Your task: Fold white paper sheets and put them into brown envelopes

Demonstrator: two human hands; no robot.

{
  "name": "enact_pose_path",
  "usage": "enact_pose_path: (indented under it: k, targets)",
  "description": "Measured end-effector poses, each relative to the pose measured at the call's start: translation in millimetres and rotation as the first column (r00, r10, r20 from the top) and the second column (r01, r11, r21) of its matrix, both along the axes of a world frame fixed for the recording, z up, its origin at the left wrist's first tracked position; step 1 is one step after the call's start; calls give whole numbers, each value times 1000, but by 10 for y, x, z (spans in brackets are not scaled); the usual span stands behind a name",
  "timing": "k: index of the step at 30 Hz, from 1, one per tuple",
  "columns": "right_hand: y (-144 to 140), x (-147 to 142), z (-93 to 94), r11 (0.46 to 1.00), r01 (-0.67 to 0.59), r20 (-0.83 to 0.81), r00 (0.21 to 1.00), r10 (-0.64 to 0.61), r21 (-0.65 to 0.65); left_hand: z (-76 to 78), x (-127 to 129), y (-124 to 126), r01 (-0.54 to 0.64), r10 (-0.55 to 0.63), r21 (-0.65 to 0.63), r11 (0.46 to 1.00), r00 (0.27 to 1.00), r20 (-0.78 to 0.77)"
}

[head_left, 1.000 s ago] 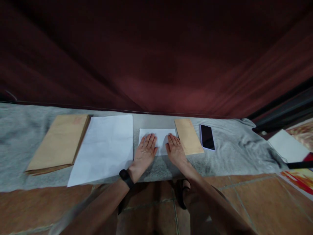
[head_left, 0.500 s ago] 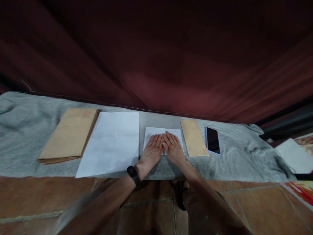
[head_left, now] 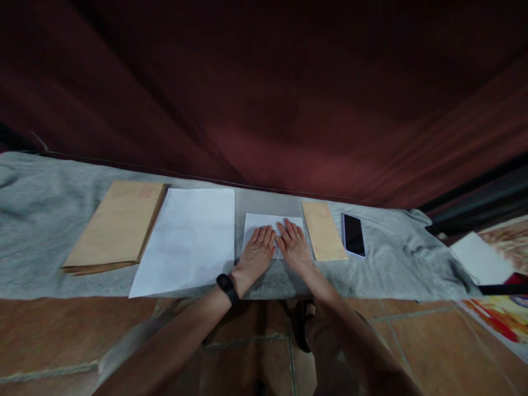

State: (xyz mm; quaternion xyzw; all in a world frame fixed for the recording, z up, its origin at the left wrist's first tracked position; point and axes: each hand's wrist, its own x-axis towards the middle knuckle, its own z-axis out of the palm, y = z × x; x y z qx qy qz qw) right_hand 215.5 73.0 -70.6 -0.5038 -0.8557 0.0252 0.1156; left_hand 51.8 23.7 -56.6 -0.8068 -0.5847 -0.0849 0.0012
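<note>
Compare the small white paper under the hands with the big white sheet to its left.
The folded paper is much smaller than the large white sheet. The left hand and right hand lie flat on the folded paper; the large white sheet lies untouched. The large white sheet reaches the near edge of the grey cloth; the folded paper sits farther back. Both are plain white and lie flat.

A folded sheet lies on a cloth spread over the floor, with the left hand and right hand flat on it. Left of it lie a large sheet and an envelope stack; right of it, an envelope, then a phone.
</note>
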Motion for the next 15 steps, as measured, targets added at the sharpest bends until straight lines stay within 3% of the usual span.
enact_pose_path:
  k: [15]
  targets:
    - [-51,50,-84,990,137,52,989,-140,44,-2,-60,-25,80,-80,86,993,997,-4]
